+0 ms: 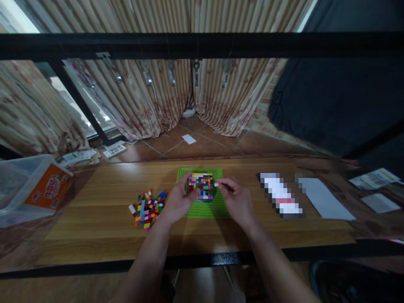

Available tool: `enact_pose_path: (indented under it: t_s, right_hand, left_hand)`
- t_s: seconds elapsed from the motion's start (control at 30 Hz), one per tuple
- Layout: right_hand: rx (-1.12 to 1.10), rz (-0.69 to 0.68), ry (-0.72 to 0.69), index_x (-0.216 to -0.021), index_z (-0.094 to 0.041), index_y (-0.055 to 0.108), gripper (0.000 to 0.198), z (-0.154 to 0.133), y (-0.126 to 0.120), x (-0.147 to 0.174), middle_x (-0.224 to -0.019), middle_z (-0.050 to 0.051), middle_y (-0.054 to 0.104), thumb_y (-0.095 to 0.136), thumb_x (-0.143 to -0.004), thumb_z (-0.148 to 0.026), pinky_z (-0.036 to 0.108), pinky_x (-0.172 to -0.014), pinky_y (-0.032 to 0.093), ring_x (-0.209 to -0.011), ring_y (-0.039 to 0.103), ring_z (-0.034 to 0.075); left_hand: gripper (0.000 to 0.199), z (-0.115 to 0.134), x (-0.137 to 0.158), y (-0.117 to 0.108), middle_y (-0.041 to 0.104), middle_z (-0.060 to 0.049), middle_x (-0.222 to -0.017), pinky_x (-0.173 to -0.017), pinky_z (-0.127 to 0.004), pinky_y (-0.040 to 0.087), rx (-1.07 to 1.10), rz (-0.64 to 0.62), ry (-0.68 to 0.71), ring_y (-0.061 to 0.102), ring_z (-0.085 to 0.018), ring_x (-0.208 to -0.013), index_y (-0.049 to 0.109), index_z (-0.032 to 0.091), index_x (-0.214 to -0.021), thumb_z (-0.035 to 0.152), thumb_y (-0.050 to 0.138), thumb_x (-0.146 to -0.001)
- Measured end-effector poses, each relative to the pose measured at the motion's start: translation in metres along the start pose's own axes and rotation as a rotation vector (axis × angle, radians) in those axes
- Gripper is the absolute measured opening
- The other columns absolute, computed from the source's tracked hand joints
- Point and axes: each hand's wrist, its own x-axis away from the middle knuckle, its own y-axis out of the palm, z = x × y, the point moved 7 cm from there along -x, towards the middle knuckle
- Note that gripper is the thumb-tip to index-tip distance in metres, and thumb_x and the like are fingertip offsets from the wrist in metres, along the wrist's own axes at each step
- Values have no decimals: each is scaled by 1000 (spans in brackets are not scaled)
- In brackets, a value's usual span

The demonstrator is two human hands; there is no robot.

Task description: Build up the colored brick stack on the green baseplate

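A many-coloured block of toy bricks (202,183) stands on a green studded baseplate (206,210) in the middle of the table. My left hand (181,198) is closed around the left side of this block, thumb in front and fingers behind. Just off the block's right side, my right hand (235,195) pinches a small white toy brick (216,184) between thumb and fingertips. To the left of my left forearm lies a loose pile of mixed toy bricks (147,212).
On the table's right are a pixelated white item (279,195) and a white sheet (326,200). A clear plastic bin (19,181) with an orange label stands at the left. A black bar (202,45) with hanging hooks crosses above the table. Papers lie on the floor.
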Motion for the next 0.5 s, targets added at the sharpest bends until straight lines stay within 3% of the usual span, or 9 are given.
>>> enact_pose_path:
  t_s: [0.23, 0.5]
  right_hand:
    - [71, -135, -101, -99, -25, 72, 21, -13, 20, 9, -96, 2, 73, 56, -87, -19, 32, -84, 53, -88, 68, 18]
    - [226, -170, -208, -99, -22, 71, 19, -17, 32, 11, -98, 7, 73, 55, -89, -19, 37, -86, 52, -92, 68, 23]
  left_hand:
    - [60, -12, -3, 9, 61, -13, -132, -107, -39, 42, 139, 102, -76, 58, -24, -120, 52, 13, -137, 21, 64, -79]
    - [61, -12, -2, 13, 63, -12, -128, -104, -38, 45, 188, 176, -97, 60, -23, -115, 52, 12, -136, 18, 64, -77]
